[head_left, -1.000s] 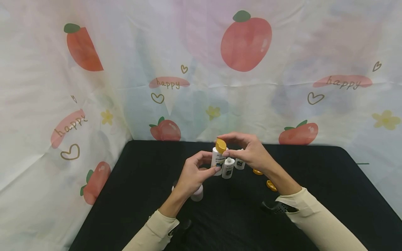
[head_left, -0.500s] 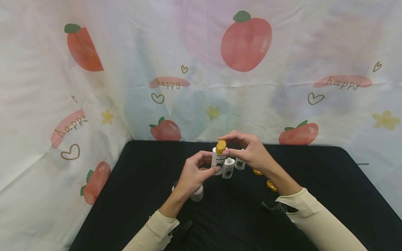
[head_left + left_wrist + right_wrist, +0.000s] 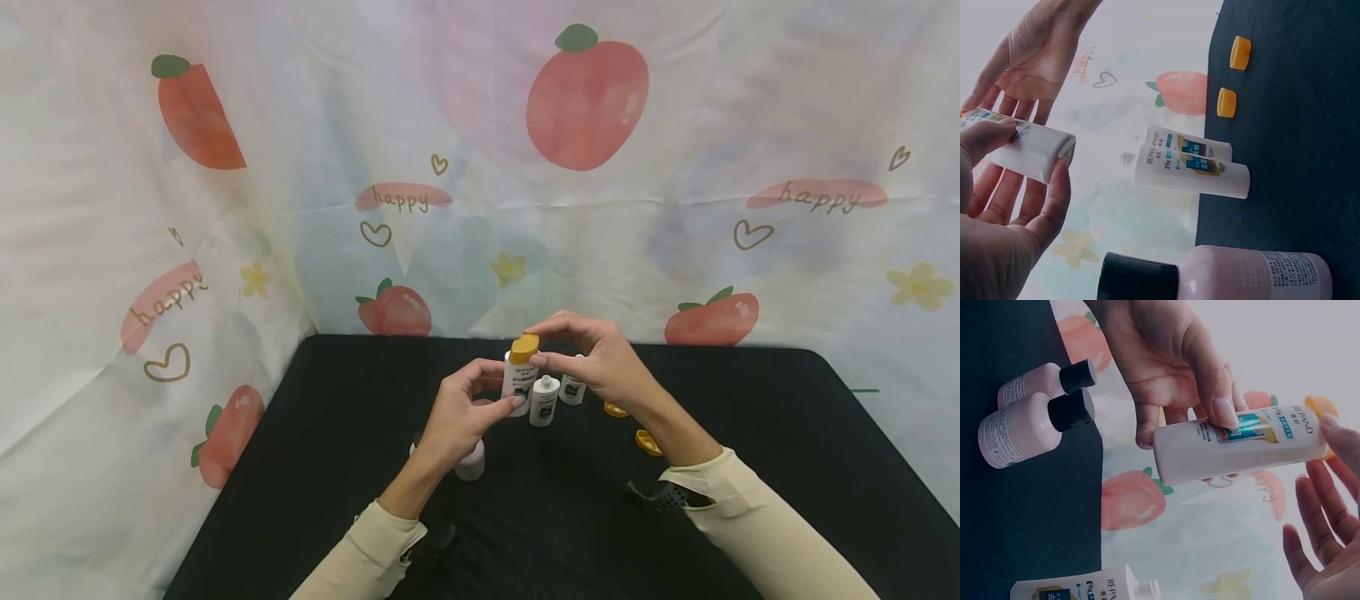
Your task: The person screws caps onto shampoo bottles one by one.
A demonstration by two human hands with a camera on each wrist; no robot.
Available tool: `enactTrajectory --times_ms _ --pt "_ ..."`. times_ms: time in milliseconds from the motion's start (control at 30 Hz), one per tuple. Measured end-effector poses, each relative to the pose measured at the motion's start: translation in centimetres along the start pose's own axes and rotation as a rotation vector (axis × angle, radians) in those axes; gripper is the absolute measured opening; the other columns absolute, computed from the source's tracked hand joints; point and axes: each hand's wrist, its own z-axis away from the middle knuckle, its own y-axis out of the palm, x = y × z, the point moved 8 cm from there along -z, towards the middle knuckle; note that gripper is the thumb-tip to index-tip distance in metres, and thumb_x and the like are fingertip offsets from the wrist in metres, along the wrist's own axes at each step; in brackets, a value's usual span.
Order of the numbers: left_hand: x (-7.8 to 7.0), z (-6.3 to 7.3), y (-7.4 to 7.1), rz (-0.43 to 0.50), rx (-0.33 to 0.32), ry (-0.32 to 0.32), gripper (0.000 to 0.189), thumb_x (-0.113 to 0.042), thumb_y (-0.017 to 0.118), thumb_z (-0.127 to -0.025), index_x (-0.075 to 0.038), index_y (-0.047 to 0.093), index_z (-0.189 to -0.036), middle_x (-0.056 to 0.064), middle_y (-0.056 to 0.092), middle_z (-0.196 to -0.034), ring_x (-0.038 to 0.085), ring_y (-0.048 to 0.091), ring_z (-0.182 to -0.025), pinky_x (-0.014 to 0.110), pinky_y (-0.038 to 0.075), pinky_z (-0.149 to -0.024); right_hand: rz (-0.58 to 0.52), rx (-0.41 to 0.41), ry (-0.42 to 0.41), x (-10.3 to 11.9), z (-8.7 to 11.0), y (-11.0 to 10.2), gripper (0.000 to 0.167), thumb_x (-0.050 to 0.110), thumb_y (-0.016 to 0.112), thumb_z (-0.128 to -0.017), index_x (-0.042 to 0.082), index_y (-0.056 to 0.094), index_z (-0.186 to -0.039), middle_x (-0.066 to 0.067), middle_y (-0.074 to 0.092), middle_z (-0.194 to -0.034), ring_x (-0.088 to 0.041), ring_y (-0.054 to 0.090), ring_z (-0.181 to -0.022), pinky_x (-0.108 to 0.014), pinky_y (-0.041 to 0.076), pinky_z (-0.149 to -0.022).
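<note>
My left hand (image 3: 461, 412) grips a white shampoo bottle (image 3: 1235, 445) by its body, thumb across the front label, raised off the table. On the bottle's top sits a yellow cap (image 3: 524, 348), level with the shoulders. Between thumb and fingertips my right hand (image 3: 600, 358) pinches this cap. Just right of the held bottle, an uncapped white bottle (image 3: 544, 402) stands upright, its small nozzle showing. A second white bottle (image 3: 572, 392) is behind it, partly covered by my right hand. Two loose yellow caps, one nearer (image 3: 648, 442) and one farther (image 3: 616, 409), lie below my right wrist.
Two pink bottles with black caps, a front one (image 3: 1022, 431) and a rear one (image 3: 1032, 384), stand on the black table (image 3: 345, 417), partly hidden behind my left forearm in the head view. A printed fabric backdrop (image 3: 480, 167) rises behind the table's far edge.
The yellow cap was tilted over the bottle's top; it has turned upright and moved down onto the bottle. My left hand stays nearly still around the bottle.
</note>
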Motion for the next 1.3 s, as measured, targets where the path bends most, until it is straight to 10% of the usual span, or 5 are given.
enactTrajectory --times_ms 367,667,1300 --pt "0.05 0.01 -0.03 -0.002 -0.004 -0.002 0.035 -0.01 0.08 -0.089 -0.015 0.067 -0.121 0.003 0.069 -0.116 0.017 0.069 -0.105 0.031 0.061 -0.082 -0.004 0.001 -0.02 0.15 -0.19 0.1 0.033 -0.005 0.072 -0.091 0.007 0.07 -0.121 -0.007 0.065 -0.113 -0.022 0.065 -0.109 -0.03 0.052 -0.1" --pt "0.12 0.05 0.01 -0.009 -0.011 -0.002 0.034 -0.01 0.079 -0.089 -0.013 0.066 -0.12 0.006 0.069 -0.115 0.019 0.07 -0.105 0.032 0.061 -0.082 0.014 -0.028 0.023 -0.11 -0.25 0.32 0.027 0.0 0.074 -0.091 0.01 0.069 -0.116 -0.005 0.065 -0.111 -0.021 0.066 -0.111 -0.048 0.051 -0.1" --pt "-0.01 0.02 -0.37 0.006 -0.034 -0.004 0.033 -0.012 0.08 -0.088 -0.015 0.067 -0.119 0.004 0.07 -0.116 0.019 0.07 -0.104 0.033 0.061 -0.082 -0.078 0.016 0.009 -0.25 -0.31 0.05 0.023 0.0 0.061 -0.1 0.001 0.067 -0.122 -0.01 0.064 -0.118 -0.02 0.065 -0.106 -0.029 0.055 -0.092"
